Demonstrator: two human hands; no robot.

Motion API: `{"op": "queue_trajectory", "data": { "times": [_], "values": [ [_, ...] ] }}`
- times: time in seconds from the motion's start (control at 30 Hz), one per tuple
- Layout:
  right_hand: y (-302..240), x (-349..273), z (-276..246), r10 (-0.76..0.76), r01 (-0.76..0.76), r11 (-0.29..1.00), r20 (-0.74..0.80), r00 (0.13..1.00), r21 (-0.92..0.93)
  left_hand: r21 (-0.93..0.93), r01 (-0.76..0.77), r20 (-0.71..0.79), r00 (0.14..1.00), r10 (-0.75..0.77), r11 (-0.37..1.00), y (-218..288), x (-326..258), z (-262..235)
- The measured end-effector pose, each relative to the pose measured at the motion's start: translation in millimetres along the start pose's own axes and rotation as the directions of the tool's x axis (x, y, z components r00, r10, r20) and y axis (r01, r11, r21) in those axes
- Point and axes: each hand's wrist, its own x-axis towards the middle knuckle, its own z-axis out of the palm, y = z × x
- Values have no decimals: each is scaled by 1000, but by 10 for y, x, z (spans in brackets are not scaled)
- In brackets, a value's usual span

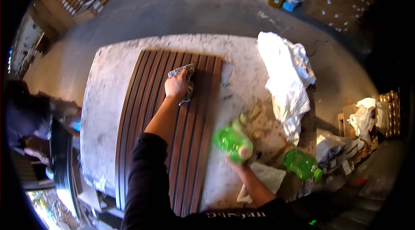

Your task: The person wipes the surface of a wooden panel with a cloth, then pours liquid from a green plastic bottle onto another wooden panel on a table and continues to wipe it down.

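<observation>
A brown slatted panel [186, 143] with dark grooves lies lengthwise on a worn whitish table [103, 113]. On its far half my left hand [176, 86] is closed around a crumpled grey-patterned rag [186, 72], which rests against the slats. Right of the panel, my right hand [235, 166] grips a translucent green plastic bottle [229, 141], tilted over the table. The bottle hides most of those fingers. A second green bottle [299, 164] with a bright green cap lies at the table's right side. Between the bottles, nearer to me, is a pale cloth or sheet [263, 180].
Crumpled white sheeting [285, 79] drapes along the table's right edge. Brown stains mark the tabletop near the bottles. At the left stands another person [32, 122] beside a dark panel stack. Bagged scraps [335, 148] sit at right; buckets [292, 0] stand farther off.
</observation>
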Motion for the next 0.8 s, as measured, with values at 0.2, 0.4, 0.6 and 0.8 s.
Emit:
{"op": "queue_trajectory", "data": {
  "times": [0.2, 0.4, 0.6, 0.8],
  "values": [
    [-399, 230, 32, -276, 233, 934, -133, 952, -271, -15, 111, 93, 990, -109, 994, -122, -2952, -872],
    [-1071, 103, -197, -31, -17, 964, -177, 984, -265, 5, 441, 107, 892, -439, 898, 236, -5531, -1781],
    [-1278, -886, 18, -360, 348, 930, 113, 926, 118, -206, 472, -70, 866, -494, 857, 318, -5190, -1374],
    [-1383, -582, 847, -358, 373, 842, 115, 927, -390, -297, 490, -11, 857, -516, 820, 491, -4312, -1329]
  ]
}}
